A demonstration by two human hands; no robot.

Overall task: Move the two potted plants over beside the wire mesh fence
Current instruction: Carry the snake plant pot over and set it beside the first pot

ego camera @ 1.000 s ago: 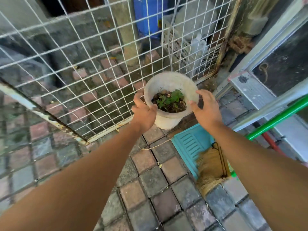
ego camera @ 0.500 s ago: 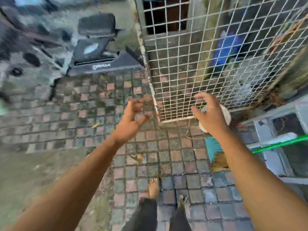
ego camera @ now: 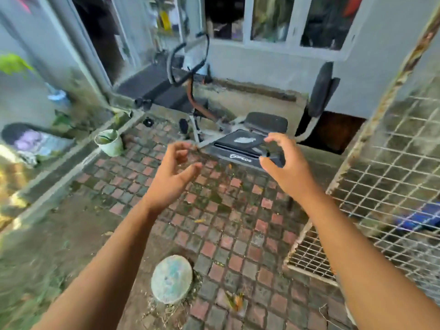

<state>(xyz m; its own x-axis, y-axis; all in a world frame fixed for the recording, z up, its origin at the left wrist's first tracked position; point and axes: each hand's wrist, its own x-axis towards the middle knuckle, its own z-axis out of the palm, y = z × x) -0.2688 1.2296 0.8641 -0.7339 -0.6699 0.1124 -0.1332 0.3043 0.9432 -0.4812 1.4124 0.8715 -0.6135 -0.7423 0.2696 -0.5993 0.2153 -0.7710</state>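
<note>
Hands are both empty, fingers spread: left hand [ego camera: 175,172], right hand [ego camera: 284,166]. Pale potted plant [ego camera: 109,142] stands ahead-left on brick paving [ego camera: 214,210], nearer the left hand, well apart from wire mesh fence [ego camera: 392,182].

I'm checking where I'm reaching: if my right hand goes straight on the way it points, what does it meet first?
Probably the black base of the exercise machine; the right hand overlaps it, though depth is unclear.
</note>
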